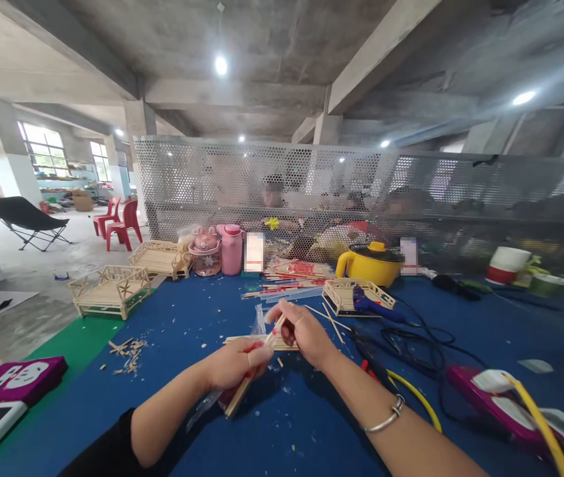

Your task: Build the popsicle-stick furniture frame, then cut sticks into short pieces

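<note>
We grip thin, pale wooden chopsticks in a crinkly clear wrapper: our left hand clamps them, and our right hand, at two o'clock, pinches the upper tip.

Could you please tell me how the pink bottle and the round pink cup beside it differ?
The pink bottle is tall and narrow, while the round pink cup is squat and wide. The bottle is opaque; the cup looks see-through. Both are pink and stand upright side by side.
</note>
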### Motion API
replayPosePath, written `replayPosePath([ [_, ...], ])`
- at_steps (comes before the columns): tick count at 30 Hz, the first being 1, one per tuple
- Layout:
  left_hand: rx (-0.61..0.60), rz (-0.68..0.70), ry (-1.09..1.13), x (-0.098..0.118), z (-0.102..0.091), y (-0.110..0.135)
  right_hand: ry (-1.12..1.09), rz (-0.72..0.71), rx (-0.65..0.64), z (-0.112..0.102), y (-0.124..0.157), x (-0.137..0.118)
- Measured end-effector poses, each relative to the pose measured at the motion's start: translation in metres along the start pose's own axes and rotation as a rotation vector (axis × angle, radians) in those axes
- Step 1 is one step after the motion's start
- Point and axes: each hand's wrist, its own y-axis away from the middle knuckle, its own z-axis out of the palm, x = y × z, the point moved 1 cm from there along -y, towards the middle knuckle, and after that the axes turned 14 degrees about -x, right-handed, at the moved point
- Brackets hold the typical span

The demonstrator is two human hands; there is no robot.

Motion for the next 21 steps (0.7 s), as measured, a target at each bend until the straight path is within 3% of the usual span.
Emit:
replayPosePath([
  [2,-0.073,-0.014,0.038,0.002,0.003,0.0,-0.08,-0.077,0.181,-0.015,-0.002,-0.006],
  [4,-0.067,-0.031,0.062,0.0,-0.001,0.001,-0.143,-0.136,0.383,-0.037,-0.003,-0.011],
  [8,0.133,-0.047,0.172,-0.014,-0.031,0.006,-0.102,-0.156,0.507,-0.087,0.002,-0.014],
  [11,0.384,0.003,0.37,-0.029,-0.058,0.009,0.01,-0.087,0.457,-0.099,0.004,-0.002],
  [14,0.58,0.046,0.436,-0.036,-0.074,0.011,0.189,0.053,0.286,-0.086,0.002,0.02],
  [17,0.703,0.071,0.476,-0.036,-0.077,0.012,0.435,0.164,0.149,-0.074,0.001,0.034],
  [21,0.776,-0.005,0.429,-0.033,-0.071,0.01,0.816,0.208,0.131,-0.078,-0.001,0.03],
])
